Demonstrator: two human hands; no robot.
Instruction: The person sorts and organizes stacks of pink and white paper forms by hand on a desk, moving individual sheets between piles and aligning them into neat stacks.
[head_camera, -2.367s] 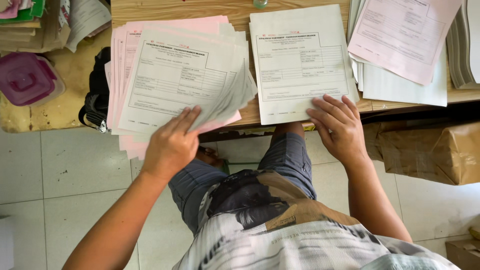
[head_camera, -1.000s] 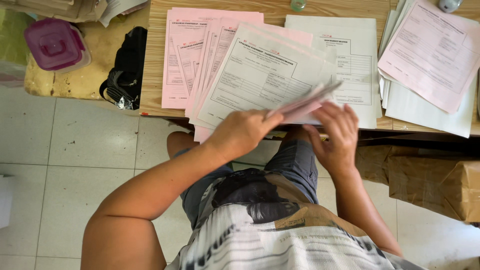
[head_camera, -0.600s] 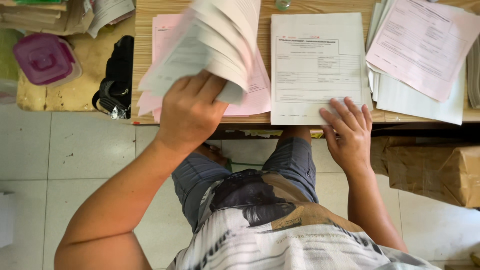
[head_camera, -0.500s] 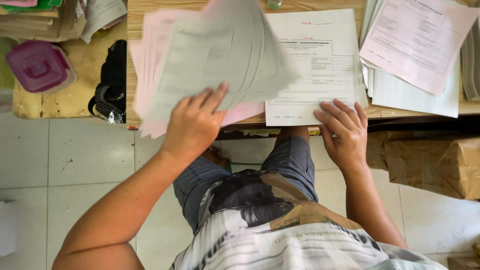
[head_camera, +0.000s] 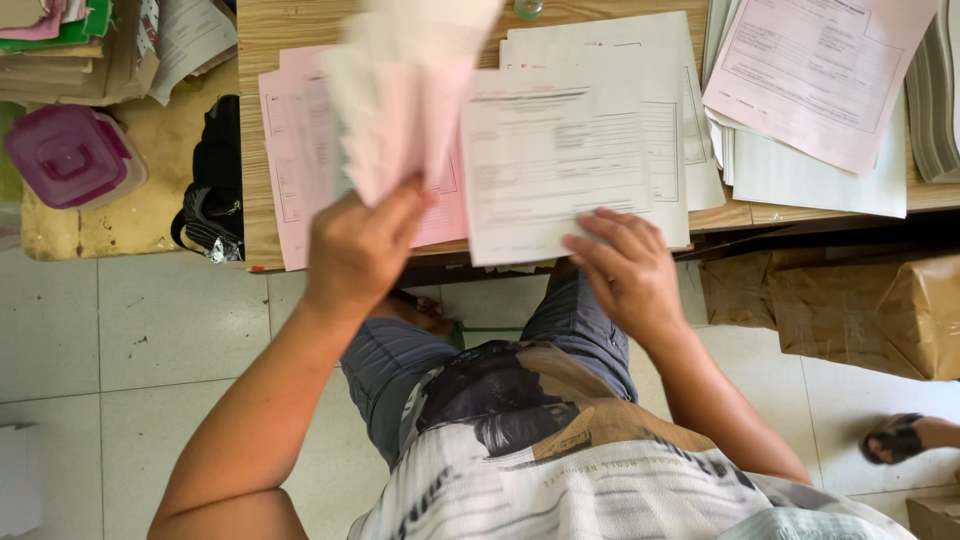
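My left hand (head_camera: 362, 247) grips a lifted, blurred bundle of white and pink forms (head_camera: 405, 105) above the wooden desk (head_camera: 275, 20). Under that bundle a pink form (head_camera: 295, 150) lies flat on the desk. My right hand (head_camera: 625, 270) holds the lower edge of a single white form (head_camera: 555, 165), raised a little over the white stack (head_camera: 670, 120) at the desk's middle.
A pile of pink and white forms (head_camera: 810, 90) lies at the desk's right. A black bag (head_camera: 210, 180) and a purple lidded box (head_camera: 68, 155) sit on a low surface at left. A brown wrapped parcel (head_camera: 880, 310) lies under the desk. Another person's sandalled foot (head_camera: 900, 437) shows at lower right.
My left hand has tilted the bundle upright. My right hand has slid left and taken one white sheet off the middle stack. A foot has come into view at lower right.
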